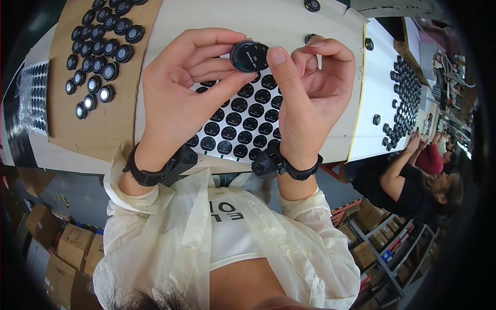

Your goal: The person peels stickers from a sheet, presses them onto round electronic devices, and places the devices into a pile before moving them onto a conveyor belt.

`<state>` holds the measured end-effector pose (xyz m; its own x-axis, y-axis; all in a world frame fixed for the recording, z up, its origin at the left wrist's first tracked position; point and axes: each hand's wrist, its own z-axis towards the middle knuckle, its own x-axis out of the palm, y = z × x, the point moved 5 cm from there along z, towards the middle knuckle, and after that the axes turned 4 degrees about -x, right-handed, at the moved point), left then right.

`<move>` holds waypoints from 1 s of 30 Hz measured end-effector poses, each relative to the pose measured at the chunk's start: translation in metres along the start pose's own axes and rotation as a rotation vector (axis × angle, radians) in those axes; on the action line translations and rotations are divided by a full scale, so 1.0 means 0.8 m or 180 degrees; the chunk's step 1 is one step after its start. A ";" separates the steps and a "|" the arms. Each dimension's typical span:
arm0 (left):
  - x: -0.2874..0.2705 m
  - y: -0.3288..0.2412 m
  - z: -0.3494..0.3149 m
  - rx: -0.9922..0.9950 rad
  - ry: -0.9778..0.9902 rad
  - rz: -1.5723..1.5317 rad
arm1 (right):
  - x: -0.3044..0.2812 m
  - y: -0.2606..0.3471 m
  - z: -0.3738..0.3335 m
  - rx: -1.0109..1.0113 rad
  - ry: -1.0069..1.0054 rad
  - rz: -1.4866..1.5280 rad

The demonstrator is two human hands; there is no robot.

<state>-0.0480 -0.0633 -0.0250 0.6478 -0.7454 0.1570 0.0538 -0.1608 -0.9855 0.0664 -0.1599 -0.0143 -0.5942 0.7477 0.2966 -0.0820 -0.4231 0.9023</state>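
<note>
My left hand (pixel 188 77) is closed on the rim of a black round dial-like part (pixel 247 58), pinching it between thumb and fingers. Pale print marks its flat black face. From the other side, the thumb of my right hand (pixel 318 85) presses on the part's right edge, while its other fingers curl behind, partly hidden. Directly beneath both hands, a white sheet of round black stickers (pixel 233 135) lies on the table, its upper part covered by the hands. Black straps with small devices circle both wrists.
Several black round parts (pixel 98 46) stand on a brown cardboard sheet (pixel 67 129) at left, beside a plastic-wrapped sticker sheet (pixel 39 98). More parts (pixel 405 98) crowd a table at right, where co-workers (pixel 413 181) sit. Cartons (pixel 72 248) are stacked behind me.
</note>
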 end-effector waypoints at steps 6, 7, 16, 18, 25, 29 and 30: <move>-0.003 -0.001 -0.002 0.0081 -0.0162 0.0098 | 0.002 -0.001 -0.001 -0.0157 0.0140 -0.0177; -0.003 -0.001 -0.002 0.0064 -0.0115 0.0155 | 0.002 -0.001 -0.001 -0.0151 0.0144 -0.0180; -0.004 -0.003 -0.003 0.0239 -0.0190 0.0316 | 0.004 -0.006 -0.004 -0.0063 0.0088 -0.0271; -0.004 -0.001 -0.003 0.0301 -0.0241 0.0323 | 0.005 -0.007 -0.005 -0.0055 0.0051 -0.0212; -0.010 0.000 -0.006 0.0319 -0.0366 0.0409 | 0.012 -0.003 -0.005 -0.0243 0.0420 -0.0548; -0.015 0.003 -0.007 0.0408 -0.0385 0.0530 | 0.016 0.000 -0.004 -0.0222 0.0651 -0.0826; -0.016 0.004 -0.007 0.0416 -0.0363 0.0555 | 0.017 0.000 -0.003 -0.0190 0.0706 -0.0903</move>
<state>-0.0603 -0.0580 -0.0296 0.7370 -0.6756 -0.0173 0.0265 0.0545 -0.9982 0.0563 -0.1514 -0.0110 -0.6996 0.7132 -0.0437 -0.3111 -0.2489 0.9172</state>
